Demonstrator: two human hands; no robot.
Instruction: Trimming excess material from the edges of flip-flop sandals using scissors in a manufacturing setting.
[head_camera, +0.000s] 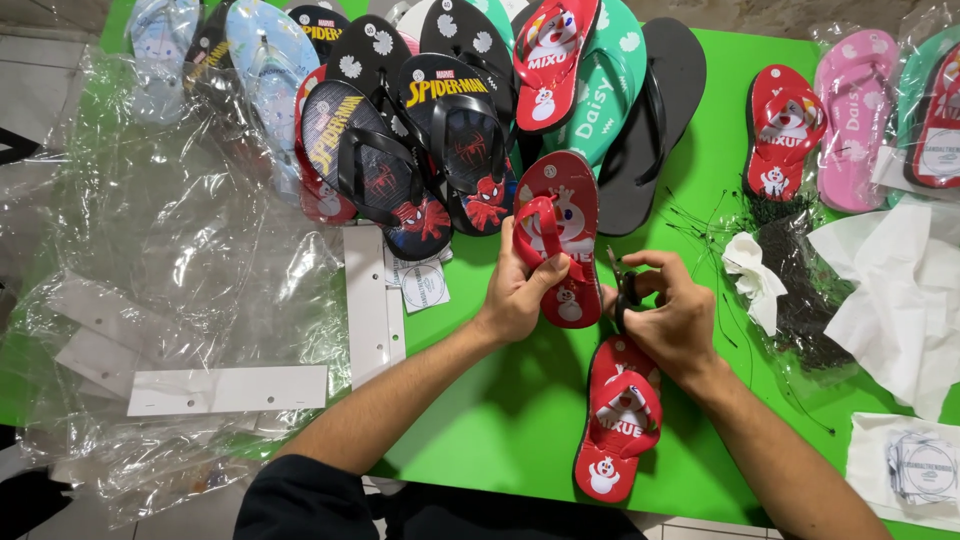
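Nearest the lens, two bare forearms reach over a bright green table (500, 420); beneath the right wrist lies a red flip-flop (615, 430) printed with snowmen, toe toward the person, flat on the tabletop; the left hand (518, 290) is closed around the edge of a second red flip-flop (560, 235) of the same print, thumb pressed on its strap, holding it sole-down and just above the first; the right hand (672, 315) is curled shut around a small dark tool (626, 292), perhaps scissors or a tagging tool, whose tip sits just beside the held flip-flop's heel edge; what kind of tool it is cannot be told for sure. Beyond the hands, a heap of flip-flops (430, 110) overlaps at the table's far side: black ones with a spider-hero print, pale blue, teal and plain black; to the right lie bagged pairs (850, 120) in red and pink; near the right hand a mass of thin black plastic ties (805, 290) rests on white paper (900, 290); at left, crumpled clear plastic bags (170, 280) with white cardboard strips (228, 390) cover the table's edge.
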